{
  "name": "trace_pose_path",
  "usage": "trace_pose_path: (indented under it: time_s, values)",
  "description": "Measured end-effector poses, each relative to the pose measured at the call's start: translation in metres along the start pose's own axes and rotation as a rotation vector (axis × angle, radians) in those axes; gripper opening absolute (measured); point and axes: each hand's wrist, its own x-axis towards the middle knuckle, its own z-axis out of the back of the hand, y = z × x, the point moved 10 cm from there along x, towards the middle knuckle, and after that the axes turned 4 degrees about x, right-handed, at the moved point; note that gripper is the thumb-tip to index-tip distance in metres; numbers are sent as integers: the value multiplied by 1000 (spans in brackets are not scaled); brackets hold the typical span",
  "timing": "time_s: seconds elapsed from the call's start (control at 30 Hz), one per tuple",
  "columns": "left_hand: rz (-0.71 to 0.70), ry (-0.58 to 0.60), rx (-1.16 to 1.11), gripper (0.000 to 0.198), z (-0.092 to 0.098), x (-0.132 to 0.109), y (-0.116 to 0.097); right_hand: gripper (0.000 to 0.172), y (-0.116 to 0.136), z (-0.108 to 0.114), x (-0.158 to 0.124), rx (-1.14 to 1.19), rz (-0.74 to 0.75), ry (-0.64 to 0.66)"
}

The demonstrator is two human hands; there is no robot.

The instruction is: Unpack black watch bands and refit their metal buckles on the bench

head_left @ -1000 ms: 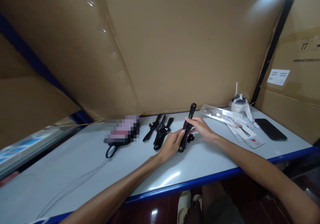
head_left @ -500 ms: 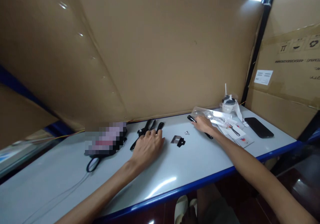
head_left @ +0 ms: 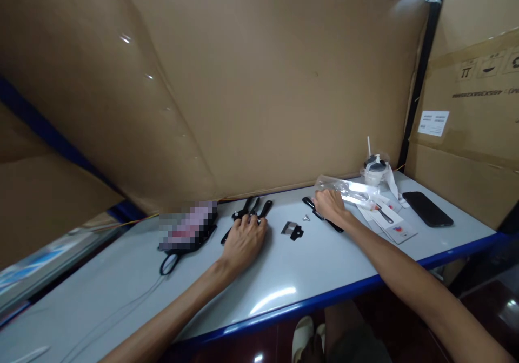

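Right fingers (head_left: 323, 194) on black handle (head_left: 317, 212); straw (head_left: 368, 146) in cup (head_left: 373, 179).

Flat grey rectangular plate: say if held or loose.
Loose: the grey plate lies on the pale table between left hand and right hand, touching neither.

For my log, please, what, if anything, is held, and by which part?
Cannot tell: the right hand partly covers one black tool, the left hand other black tools; grips hidden.

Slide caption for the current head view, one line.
Left hand over a cluster of black tools, right hand at another black tool, small loose parts between.
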Motion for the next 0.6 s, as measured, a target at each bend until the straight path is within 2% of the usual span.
trace_pose_path:
  time_s: [0.2,0.3,0.43,0.6]
  values:
    - [-41,-35,-54,40,3,-5,-16,37,4,18,-6,34,-33,-47]
    - [-8,-75,-145,43,3,-7,-20,38,7,23,-9,38,-33,-48]
    - [114,-131,-230,56,-5,-7,-7,38,14,26,-11,63,3,-63]
    - [202,-43,-389,40,-30,-2,13,35,24,18,-13,101,53,-36]
